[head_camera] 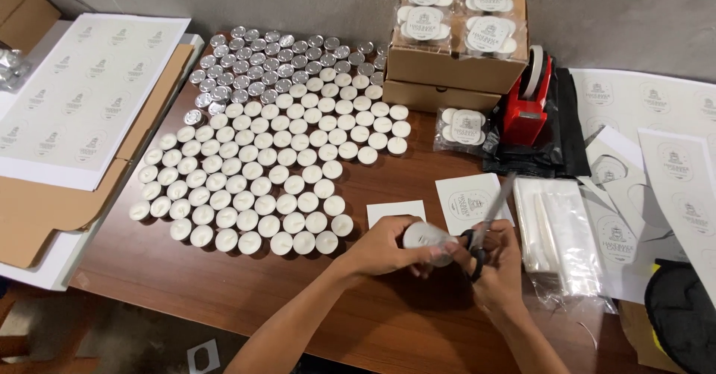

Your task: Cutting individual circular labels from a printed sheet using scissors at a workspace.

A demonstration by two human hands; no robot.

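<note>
My left hand (384,249) holds a small round white paper label (424,235) over the brown table (224,284). My right hand (496,266) grips black-handled scissors (488,221), with the blades pointing up and away and meeting the label's edge. Two white cut paper squares (468,199) lie just beyond my hands. A large field of white tealight candles (261,187) covers the table to the left of my hands.
Silver-cupped tealights (276,57) fill the far rows. Stacked cardboard boxes (447,68) carry bagged candle packs (488,35). A red tape dispenser (528,102), clear plastic bags (559,236), printed label sheets (89,98) and flat cardboard (45,210) surround the work area.
</note>
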